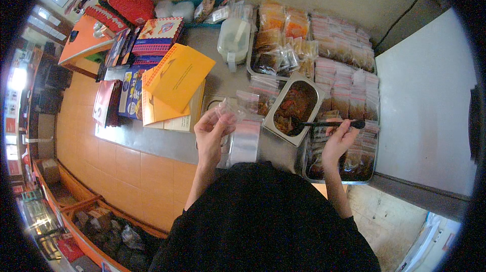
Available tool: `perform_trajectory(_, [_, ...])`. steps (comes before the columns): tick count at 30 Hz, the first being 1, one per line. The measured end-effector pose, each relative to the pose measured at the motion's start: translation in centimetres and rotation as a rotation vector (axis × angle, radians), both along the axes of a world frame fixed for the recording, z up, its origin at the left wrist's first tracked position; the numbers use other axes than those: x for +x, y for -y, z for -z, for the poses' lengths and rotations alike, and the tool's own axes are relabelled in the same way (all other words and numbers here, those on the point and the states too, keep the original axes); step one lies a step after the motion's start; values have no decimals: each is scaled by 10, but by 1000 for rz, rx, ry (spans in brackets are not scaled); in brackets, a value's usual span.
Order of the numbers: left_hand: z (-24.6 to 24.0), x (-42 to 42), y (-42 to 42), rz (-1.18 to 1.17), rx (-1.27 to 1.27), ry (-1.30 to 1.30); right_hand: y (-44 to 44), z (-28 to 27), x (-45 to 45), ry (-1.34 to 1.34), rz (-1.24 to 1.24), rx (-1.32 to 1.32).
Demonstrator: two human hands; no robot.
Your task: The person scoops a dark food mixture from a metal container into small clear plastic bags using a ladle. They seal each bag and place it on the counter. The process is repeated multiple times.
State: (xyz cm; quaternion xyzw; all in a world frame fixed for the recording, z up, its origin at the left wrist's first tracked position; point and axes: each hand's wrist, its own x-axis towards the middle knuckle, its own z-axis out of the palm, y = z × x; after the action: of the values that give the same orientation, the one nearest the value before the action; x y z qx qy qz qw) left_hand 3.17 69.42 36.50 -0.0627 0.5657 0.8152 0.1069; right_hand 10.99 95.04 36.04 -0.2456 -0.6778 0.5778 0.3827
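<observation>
My left hand [213,132] pinches a small clear plastic bag [230,111] above the metal table. In my right hand [339,141] is the handle of a black utensil [326,124]; its far end dips into a dark reddish-brown food [294,103]. That food sits in a rectangular steel pan [270,119] before me, slightly turned. Flat empty zip bags [245,141] with a red line lie between my left hand and the pan. Beneath my right forearm stands a metal tray of filled bags [357,158].
Filled zip bags [343,89] stand in rows behind the pan. A metal tray [250,67] holds orange and dark sachets. Left of it are a lidded plastic container [233,40], yellow envelopes [182,78] and stacked printed boxes [157,38]. A white panel [421,101] rises at the right.
</observation>
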Motion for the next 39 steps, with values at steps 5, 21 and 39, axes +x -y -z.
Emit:
perform_trajectory(5, [2,2,2,-52,48,37,16,-11,4,26,-27,19])
perform_trajectory(21, [3,2,0,-32,29,119,4,7,-3,-40,64,-192])
perform_trajectory(39, [-2,-9,-92,363,217,266,-24,-90,-18,-311,71,-95])
